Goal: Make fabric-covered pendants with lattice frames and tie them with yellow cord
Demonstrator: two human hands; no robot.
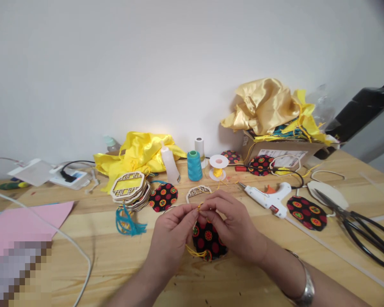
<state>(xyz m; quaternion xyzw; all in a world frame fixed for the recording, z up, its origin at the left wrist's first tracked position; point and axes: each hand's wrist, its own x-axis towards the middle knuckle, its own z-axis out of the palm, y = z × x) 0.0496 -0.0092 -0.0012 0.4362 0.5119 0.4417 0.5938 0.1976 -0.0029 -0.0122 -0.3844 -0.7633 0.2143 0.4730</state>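
Near the middle of the table, my left hand (173, 230) and my right hand (233, 226) meet, fingertips pinched together on a thin yellow cord (199, 207). Below the fingers lies a black patterned fabric piece (209, 238) with red and orange flower shapes, partly covered by my hands. Yellow strands (195, 252) stick out at its lower left. Just behind my hands is a wooden lattice frame (198, 192), its lower part hidden. A spool of yellow cord (218, 168) stands beyond it.
At left are stacked lattice frames (128, 187) with a teal tassel (129, 221), and a white cable (86, 256). A teal thread cone (195, 166) stands behind. On the right lie a glue gun (269, 198), black scissors (365, 230) and a cardboard box (281, 153) of fabric.
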